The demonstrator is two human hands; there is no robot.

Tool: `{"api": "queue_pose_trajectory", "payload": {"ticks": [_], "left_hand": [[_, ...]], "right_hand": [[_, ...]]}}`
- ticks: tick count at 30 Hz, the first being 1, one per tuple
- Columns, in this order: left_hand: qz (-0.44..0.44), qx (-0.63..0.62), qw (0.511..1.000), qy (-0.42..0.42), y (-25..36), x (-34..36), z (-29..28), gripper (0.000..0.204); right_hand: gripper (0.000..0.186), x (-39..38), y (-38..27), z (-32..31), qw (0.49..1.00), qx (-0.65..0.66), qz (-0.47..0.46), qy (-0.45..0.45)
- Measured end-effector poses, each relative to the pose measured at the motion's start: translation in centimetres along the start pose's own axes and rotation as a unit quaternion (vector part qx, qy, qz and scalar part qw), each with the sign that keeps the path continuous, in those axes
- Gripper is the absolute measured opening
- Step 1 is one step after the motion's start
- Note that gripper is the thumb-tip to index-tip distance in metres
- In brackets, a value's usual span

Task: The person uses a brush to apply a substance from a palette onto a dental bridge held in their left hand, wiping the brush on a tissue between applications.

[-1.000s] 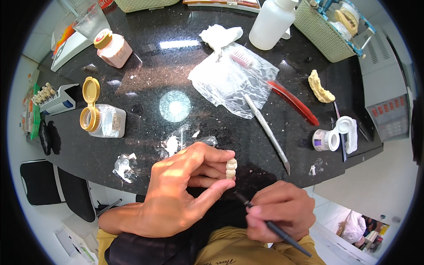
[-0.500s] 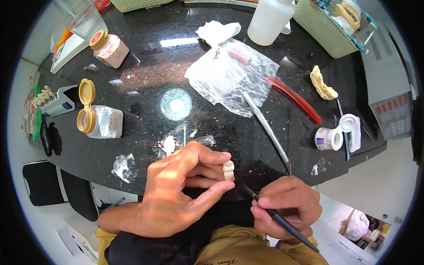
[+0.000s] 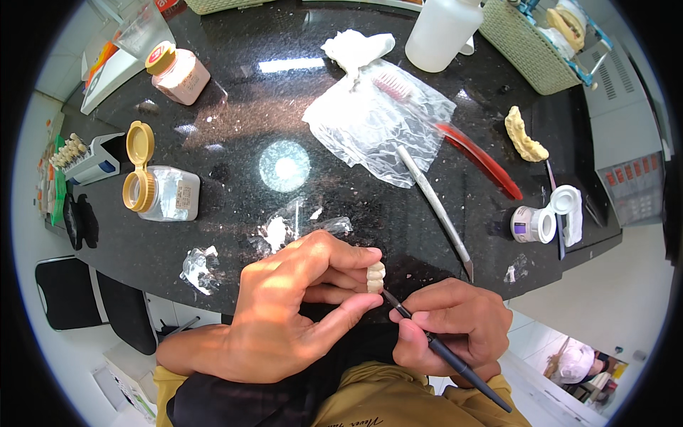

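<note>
A black table (image 3: 235, 99) is filling the view, carrying one white bottle (image 3: 442, 30) at the far edge, one crumpled clear bag (image 3: 377, 121) beside it, and two lidded jars at the left. Near its front edge the left hand (image 3: 299, 313) is pinching one small cream tooth model (image 3: 375, 276) between thumb and fingers. The right hand (image 3: 452, 331), fingers pressed around one thin dark brush (image 3: 445, 354), is now touching its tip to the model after closing in over the last second, so the brushwork seems to be starting.

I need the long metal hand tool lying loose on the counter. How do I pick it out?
On the black countertop, look just below the crumpled clear plastic bag. The silver-handled carving knife lies diagonally there, pointed blade toward the near edge. Unlike the red-handled toothbrush beside it, it is all grey metal.
</note>
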State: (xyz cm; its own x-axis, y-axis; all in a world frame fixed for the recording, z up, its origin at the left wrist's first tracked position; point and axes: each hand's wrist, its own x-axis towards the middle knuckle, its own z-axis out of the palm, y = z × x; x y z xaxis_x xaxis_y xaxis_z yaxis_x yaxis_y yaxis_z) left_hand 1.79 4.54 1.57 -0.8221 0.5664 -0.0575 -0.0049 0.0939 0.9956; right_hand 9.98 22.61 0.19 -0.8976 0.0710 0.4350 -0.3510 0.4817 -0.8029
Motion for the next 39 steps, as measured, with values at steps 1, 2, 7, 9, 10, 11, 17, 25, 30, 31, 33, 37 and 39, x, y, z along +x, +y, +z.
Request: {"api": "queue_pose_trajectory", "payload": {"ticks": [1, 2, 7, 9, 10, 11, 17, 25, 30, 31, 33, 37, 39], "left_hand": [[-0.001, 0.0, 1.0, 0.001, -0.01, -0.02, 0.0, 0.034], [-0.002, -0.001, 1.0, 0.002, 0.05, -0.01, 0.03, 0.034], [0.002, 0.0, 1.0, 0.002, 0.07, 0.06, 0.14, 0.034], [0.006, -0.002, 1.0, 0.003, -0.01, 0.02, 0.13, 0.034], [0.004, -0.002, 1.0, 0.004, -0.03, -0.02, 0.13, 0.034], [0.002, -0.002, 1.0, 0.005, -0.06, -0.07, 0.14, 0.035], [0.002, 0.004, 1.0, 0.001, 0.06, 0.03, 0.12, 0.035], [0.002, 0.005, 1.0, 0.001, 0.06, -0.03, 0.09, 0.036], [0.003, 0.01, 1.0, 0.001, 0.1, -0.02, 0.13, 0.037], [0.005, 0.009, 1.0, 0.001, 0.06, -0.03, 0.12, 0.037], [0.008, 0.007, 1.0, 0.0, -0.1, -0.05, 0.11, 0.037], [0.009, 0.006, 1.0, 0.001, -0.21, -0.14, 0.09, 0.037], [0.011, 0.006, 1.0, -0.001, -0.17, -0.11, 0.08, 0.037]], "right_hand": [[0.023, 0.02, 0.04, 0.04, 1.0, -0.002, -0.006, -0.001], [0.023, -0.12, 0.25, 0.36, 1.0, 0.004, -0.013, 0.018], [0.023, -0.23, 0.52, 0.71, 0.999, 0.019, -0.022, 0.045], [0.024, -0.19, 0.41, 0.5, 0.999, 0.017, -0.019, 0.033], [0.024, -0.21, 0.41, 0.45, 0.999, 0.021, -0.016, 0.03], [0.024, -0.25, 0.43, 0.42, 0.999, 0.024, -0.012, 0.026], [0.025, -0.37, 0.51, 0.75, 0.999, 0.024, -0.019, 0.043], [0.023, -0.28, 0.2, 0.54, 0.999, 0.02, 0.0, 0.027], [0.023, -0.29, 0.3, 0.75, 0.999, 0.016, -0.004, 0.037], [0.023, -0.26, 0.32, 0.72, 0.999, 0.013, -0.007, 0.033], [0.024, -0.19, 0.36, 0.62, 1.0, 0.007, -0.013, 0.024], [0.025, -0.25, 0.51, 0.75, 0.999, 0.014, -0.015, 0.031], [0.025, -0.24, 0.46, 0.79, 0.999, 0.016, -0.012, 0.037]]}}
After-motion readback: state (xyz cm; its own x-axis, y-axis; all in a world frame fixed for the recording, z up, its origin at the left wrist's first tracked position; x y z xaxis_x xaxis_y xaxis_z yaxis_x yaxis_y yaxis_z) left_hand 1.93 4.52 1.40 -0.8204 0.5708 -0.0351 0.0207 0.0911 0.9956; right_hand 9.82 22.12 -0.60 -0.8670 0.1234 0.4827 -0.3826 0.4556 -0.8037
